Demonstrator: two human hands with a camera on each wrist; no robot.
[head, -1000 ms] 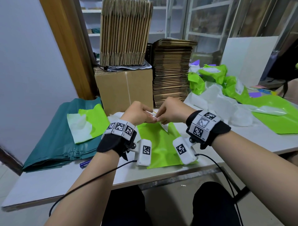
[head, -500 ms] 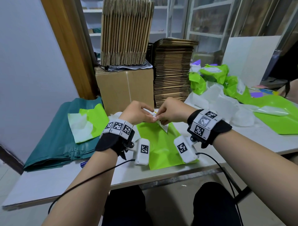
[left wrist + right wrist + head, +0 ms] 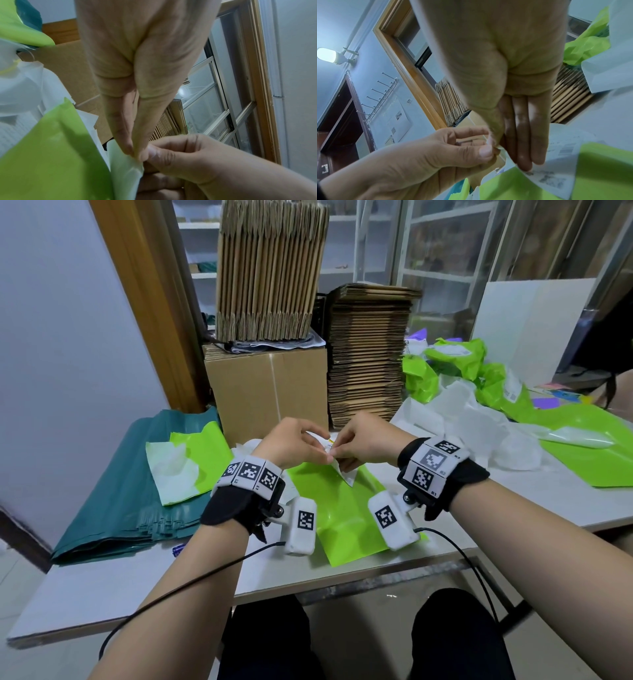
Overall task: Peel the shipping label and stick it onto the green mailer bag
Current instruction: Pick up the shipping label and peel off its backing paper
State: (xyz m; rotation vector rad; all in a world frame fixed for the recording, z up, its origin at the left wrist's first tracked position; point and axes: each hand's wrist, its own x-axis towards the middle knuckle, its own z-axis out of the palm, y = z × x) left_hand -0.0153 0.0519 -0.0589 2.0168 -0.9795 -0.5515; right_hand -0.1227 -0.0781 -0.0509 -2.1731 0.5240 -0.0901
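Both hands meet above the table's middle and pinch one edge of the white printed shipping label (image 3: 345,474). My left hand (image 3: 320,448) holds it between thumb and fingertips. My right hand (image 3: 337,453) grips it from the right, thumb on top and fingers (image 3: 524,146) straight beneath. In the right wrist view the label (image 3: 556,170) shows its printed side. The left wrist view shows its pale sheet (image 3: 125,174) hanging below the pinch. Under the hands a bright green mailer bag (image 3: 342,518) lies flat, reaching the table's front edge.
A sealed cardboard box (image 3: 267,392) and stacks of flattened cartons (image 3: 370,354) stand just behind the hands. A pile of dark green mailers (image 3: 113,501) lies at the left. Crumpled green and white bags (image 3: 479,412) cover the right. The table edge (image 3: 308,589) is close.
Both hands stay together at the label's edge, in almost the same place above the green bag. The fingers have only shifted slightly on the label.
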